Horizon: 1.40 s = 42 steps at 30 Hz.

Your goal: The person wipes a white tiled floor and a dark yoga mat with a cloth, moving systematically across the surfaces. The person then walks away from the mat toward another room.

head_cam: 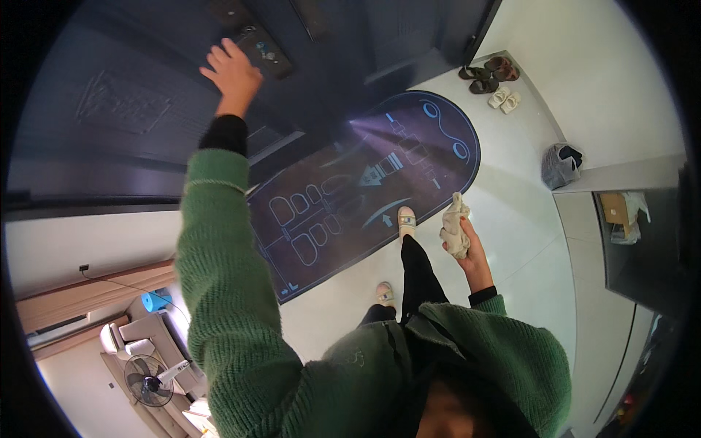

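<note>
My left hand (236, 78) is stretched out toward a dark door (350, 38), its fingers spread and holding nothing. Just beside it are the door's lock plate (280, 67) and a set of keys (265, 50) that seems to hang at the lock. Whether my fingertips touch the door, I cannot tell. Lower down on the other side, my right hand (475, 257) grips a crumpled off-white cloth (455, 230), which sticks up past the fingers.
A dark patterned doormat (350, 241) lies before the door, one of my slippers (406, 218) at its edge. Several shoes (490, 79) and a grey plastic bag (559, 167) line the right wall. A cabinet (597, 263) stands at right, a fan (148, 381) at lower left.
</note>
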{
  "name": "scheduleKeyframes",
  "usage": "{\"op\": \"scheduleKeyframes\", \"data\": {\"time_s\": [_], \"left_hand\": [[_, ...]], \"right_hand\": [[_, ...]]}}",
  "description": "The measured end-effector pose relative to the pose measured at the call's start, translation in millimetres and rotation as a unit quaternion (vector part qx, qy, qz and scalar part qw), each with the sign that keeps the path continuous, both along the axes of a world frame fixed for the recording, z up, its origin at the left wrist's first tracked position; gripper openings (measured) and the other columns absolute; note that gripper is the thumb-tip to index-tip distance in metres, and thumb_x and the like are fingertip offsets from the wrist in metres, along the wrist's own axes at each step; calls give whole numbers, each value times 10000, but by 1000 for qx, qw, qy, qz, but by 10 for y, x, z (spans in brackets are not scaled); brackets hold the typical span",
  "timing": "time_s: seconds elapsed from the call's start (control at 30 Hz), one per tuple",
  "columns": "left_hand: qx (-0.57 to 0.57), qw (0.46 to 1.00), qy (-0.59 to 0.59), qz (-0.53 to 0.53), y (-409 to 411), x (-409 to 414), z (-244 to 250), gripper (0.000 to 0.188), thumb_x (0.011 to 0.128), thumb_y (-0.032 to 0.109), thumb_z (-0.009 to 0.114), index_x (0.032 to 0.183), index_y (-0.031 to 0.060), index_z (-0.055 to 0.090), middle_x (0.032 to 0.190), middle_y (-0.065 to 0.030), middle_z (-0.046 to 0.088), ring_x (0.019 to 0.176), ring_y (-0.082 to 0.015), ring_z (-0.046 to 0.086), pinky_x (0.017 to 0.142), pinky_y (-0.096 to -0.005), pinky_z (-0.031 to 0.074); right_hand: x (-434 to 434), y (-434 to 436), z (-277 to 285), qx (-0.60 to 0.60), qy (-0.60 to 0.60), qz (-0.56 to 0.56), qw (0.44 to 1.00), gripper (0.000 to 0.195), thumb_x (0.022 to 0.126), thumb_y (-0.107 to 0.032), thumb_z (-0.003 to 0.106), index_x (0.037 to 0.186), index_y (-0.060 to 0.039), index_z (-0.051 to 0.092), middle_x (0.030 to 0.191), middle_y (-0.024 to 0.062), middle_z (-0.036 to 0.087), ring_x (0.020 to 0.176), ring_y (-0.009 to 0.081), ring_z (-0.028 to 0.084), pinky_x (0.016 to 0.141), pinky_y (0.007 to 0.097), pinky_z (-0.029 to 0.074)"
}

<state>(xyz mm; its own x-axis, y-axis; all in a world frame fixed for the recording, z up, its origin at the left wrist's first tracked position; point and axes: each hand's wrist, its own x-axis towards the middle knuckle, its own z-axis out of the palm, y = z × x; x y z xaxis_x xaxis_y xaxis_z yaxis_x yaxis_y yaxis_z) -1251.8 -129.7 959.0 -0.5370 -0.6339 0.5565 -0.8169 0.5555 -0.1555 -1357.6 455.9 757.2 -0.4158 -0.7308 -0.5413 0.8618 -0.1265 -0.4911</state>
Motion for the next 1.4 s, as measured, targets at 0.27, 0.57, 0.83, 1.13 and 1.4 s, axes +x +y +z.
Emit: {"op": "scheduleKeyframes", "data": {"time_s": [0.27,0.57,0.83,1.13,1.4], "left_hand": [[-107,994,3,-33,-1001,-389,-452,409,725,111,769,1066,73,547,1049,-110,614,1025,-359,596,851,-581,381],[-75,997,9,-9,-1429,-355,-510,603,730,58,707,1292,28,493,1203,-160,592,1180,-360,538,967,-560,365],[-223,966,82,-101,-1240,-371,-380,539,728,-11,656,1250,37,529,1183,-152,602,1151,-358,547,922,-557,391],[329,905,241,-124,115,1144,-3701,657,832,34,716,1429,-27,448,1583,-290,304,1445,-482,320,1199,-498,288],[677,663,13,318,987,3293,-8108,1318,733,367,912,1622,380,-60,1659,-263,-171,1514,-540,-98,1061,-833,181]], "right_hand": [[-1382,-888,-419,91,-46,-15,995,376,1022,-381,596,1326,-163,561,1099,25,682,904,203,700,657,371,600],[-1500,-1932,-615,63,-5,73,995,396,1012,-397,620,1318,-150,568,1124,18,661,929,166,677,697,337,583],[-1073,-2746,-1675,111,61,143,982,400,1026,-299,608,1358,-104,499,1124,52,646,983,181,672,791,334,565],[-528,-4342,-4166,280,274,293,872,542,975,-229,709,1436,-99,456,1269,82,626,1103,217,647,870,353,537],[-1028,-5533,-7184,279,779,120,548,617,844,-307,765,1388,-108,554,1330,193,599,1152,395,616,935,481,527]]}}
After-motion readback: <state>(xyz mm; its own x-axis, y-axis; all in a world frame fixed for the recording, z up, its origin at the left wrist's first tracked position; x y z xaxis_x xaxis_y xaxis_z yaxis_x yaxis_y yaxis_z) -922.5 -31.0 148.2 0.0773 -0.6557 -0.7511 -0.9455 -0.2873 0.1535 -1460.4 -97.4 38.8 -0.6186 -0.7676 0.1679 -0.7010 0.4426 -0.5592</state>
